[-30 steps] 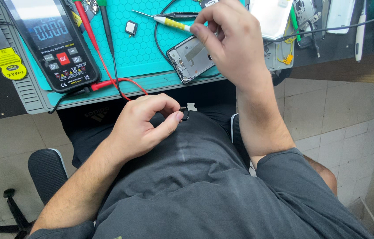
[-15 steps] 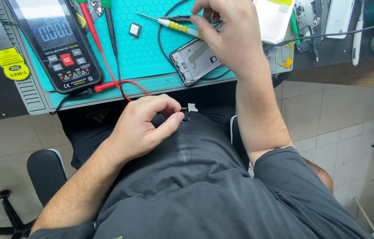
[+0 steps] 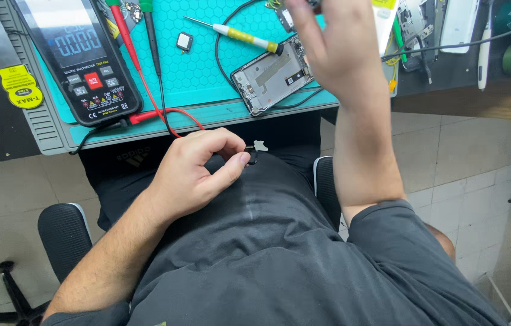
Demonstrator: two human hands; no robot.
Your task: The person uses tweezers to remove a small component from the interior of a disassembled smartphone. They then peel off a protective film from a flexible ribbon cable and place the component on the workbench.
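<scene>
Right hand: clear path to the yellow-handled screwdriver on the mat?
Probably yes. The right hand is raised just over the opened phone frame, and the screwdriver lies uncovered on the teal mat right beside it. Only a loose black cable curves nearby.

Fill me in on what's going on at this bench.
A seated person pinches a small dark part in the left hand, over their lap. The right hand is raised above an opened phone frame on the teal mat. A yellow screwdriver and a multimeter lie nearby.
</scene>
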